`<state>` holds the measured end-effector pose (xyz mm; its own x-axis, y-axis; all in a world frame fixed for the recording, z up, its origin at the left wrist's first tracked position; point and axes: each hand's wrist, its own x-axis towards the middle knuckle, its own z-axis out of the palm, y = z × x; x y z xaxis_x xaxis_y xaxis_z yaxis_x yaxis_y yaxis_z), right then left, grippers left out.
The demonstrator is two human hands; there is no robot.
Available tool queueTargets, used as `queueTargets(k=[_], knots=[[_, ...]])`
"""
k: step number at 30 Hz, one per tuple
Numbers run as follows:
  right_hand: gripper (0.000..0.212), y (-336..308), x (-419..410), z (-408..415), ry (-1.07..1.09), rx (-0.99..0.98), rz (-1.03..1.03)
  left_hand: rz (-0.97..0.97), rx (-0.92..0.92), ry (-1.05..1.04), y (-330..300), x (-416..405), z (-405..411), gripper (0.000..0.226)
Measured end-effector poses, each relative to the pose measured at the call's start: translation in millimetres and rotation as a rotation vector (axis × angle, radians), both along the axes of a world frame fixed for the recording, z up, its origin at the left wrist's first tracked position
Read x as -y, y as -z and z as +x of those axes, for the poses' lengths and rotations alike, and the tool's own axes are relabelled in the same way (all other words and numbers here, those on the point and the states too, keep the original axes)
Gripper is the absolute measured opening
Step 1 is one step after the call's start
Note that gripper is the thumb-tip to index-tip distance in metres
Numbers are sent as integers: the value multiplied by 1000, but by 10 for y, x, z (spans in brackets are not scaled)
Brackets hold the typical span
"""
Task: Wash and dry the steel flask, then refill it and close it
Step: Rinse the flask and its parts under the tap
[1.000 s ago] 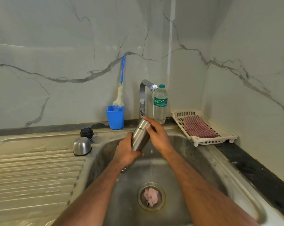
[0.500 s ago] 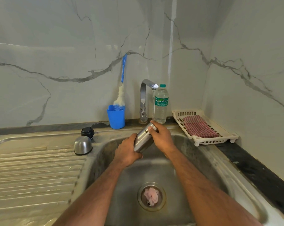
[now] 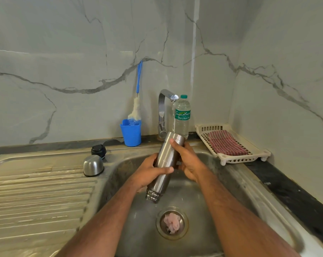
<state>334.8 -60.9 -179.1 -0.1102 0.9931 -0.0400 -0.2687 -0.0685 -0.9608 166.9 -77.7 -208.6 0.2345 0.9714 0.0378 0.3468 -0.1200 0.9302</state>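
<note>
Blue cup [image 3: 131, 134] with brush [image 3: 136, 104] is seen left of tap [image 3: 163, 112]; white tray [image 3: 231, 160] with checked cloth [image 3: 226, 143] right of it.

Operator body: two bare forearms and two bare hands.

Both forearms are uncovered from the frame's lower edge up to the fingers; no sleeve edge reaches them. Dark hair covers the forearm tops behind the wrists. The left hand [image 3: 149, 172] and right hand [image 3: 189, 162] are ungloved. The visible fingers [image 3: 175, 145] have short, unpainted nails.
</note>
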Motion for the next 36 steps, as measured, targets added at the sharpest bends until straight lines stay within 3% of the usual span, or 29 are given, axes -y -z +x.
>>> queueTargets(k=[7,11,17,22,24,28,31,34,36], knots=[[51,-54,-42,-40,184,-9,-47,-94,24,-11,-32,78,30,68],[49,-80,-59,20,209,-102,-97,-275,106,6,10,63,-81,67],[56,-37,-25,71,82,-245,-109,-386,280,-4,-64,114,-48,60],[84,-17,46,-57,-102,-289,-26,-496,540,97,-187,161,23,83],[86,-13,41,-118,-82,-251,-27,-455,533,63,-176,154,44,82],[77,62,-17,-185,42,-109,-7,-131,225,-77,-108,108,124,70],[65,39,-42,-198,97,-80,-39,-4,209,-132,-122,106,148,69],[57,-20,-68,-106,156,-136,-115,-211,339,-2,-120,109,33,77],[64,-28,-83,-11,169,-218,-134,-399,432,109,-110,141,-75,71]])
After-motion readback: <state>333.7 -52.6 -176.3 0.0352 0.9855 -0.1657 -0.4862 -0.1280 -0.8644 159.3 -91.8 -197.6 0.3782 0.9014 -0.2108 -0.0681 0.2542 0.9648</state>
